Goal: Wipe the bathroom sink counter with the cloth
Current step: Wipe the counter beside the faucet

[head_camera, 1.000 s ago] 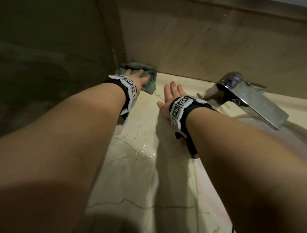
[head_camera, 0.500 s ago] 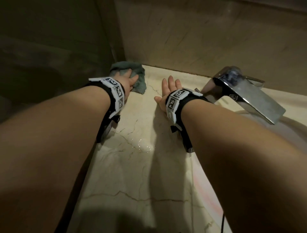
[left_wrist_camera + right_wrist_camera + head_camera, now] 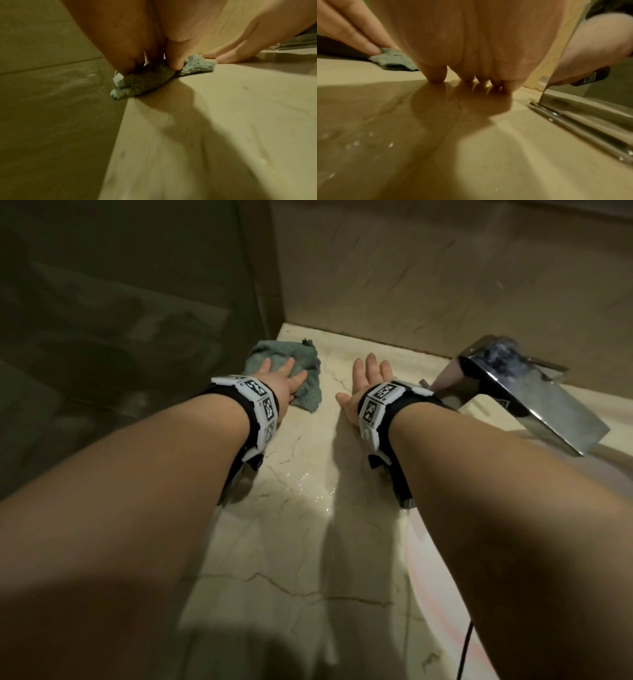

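Nearest the head camera, both forearms are reaching forward over the marble counter [image 3: 301, 542], each wearing a black wrist strap [image 3: 260, 409] with white coded tags. A small wet patch [image 3: 318, 491] is glinting on the stone between the arms. Farther on, the left hand [image 3: 279, 378] is lying with fingers spread and straight on the crumpled green cloth [image 3: 305, 364], which is sitting near the counter's left edge, close to the back corner. The left wrist view adds what the head view is hiding: the fingertips [image 3: 175, 65] are pressing down into the cloth [image 3: 147, 81], bunching it, with one end overhanging the counter's edge. Just beside it, the right hand [image 3: 366, 385] is resting flat and open on bare stone, holding nothing; the right wrist view is showing its fingertips [image 3: 436, 77] touching the glossy surface and casting a reflection. To the right, a chrome tap [image 3: 534, 395] is jutting over the basin, and its base plate [image 3: 583, 121] is showing only from the right wrist. The tiled wall [image 3: 445, 268] is rising behind.
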Tool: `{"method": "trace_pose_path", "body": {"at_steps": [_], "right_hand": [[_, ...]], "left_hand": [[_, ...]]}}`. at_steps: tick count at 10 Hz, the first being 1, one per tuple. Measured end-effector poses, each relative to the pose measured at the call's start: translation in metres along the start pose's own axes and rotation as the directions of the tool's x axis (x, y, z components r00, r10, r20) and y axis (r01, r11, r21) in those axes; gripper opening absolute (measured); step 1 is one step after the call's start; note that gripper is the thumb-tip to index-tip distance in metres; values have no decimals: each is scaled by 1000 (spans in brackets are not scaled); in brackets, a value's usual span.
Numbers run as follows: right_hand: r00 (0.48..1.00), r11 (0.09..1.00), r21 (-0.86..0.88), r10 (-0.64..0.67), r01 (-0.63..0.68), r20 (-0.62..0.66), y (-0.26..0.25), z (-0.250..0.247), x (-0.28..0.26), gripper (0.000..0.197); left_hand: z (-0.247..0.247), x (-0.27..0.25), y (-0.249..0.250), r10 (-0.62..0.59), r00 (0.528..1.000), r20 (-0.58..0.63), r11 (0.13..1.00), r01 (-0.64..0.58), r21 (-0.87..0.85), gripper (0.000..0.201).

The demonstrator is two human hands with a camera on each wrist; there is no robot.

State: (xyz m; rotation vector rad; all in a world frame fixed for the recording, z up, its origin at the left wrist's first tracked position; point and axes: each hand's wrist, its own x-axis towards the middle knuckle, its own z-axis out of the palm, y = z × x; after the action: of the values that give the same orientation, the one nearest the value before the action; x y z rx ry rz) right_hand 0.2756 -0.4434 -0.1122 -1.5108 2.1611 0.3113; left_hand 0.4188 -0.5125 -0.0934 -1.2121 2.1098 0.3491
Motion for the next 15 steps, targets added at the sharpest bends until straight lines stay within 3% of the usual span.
{"method": "trace_pose_path", "body": {"at_steps": [4,8,10,13,15], "right_hand": [[999,999,14,-42,43,-29,4,3,2,72],[998,999,-4,-45,45,-50,4,4,2,72],[998,999,-15,-40,39,-54,5,5,3,71],[995,996,-46,-83,80,-54,-16,1,-5,75],[997,996,-59,-67,66,-22,-18,8,-5,75]], "left_hand": [[-49,25,16,2,999,-44,995,2,96,65],[-5,-10,26,42,999,7,997,-43,68,70],[-10,-3,30,31,999,29,996,-33,80,72],[-45,16,30,8,999,-44,992,-3,123,68],[-35,18,29,27,998,-48,991,-21,131,66]]}}
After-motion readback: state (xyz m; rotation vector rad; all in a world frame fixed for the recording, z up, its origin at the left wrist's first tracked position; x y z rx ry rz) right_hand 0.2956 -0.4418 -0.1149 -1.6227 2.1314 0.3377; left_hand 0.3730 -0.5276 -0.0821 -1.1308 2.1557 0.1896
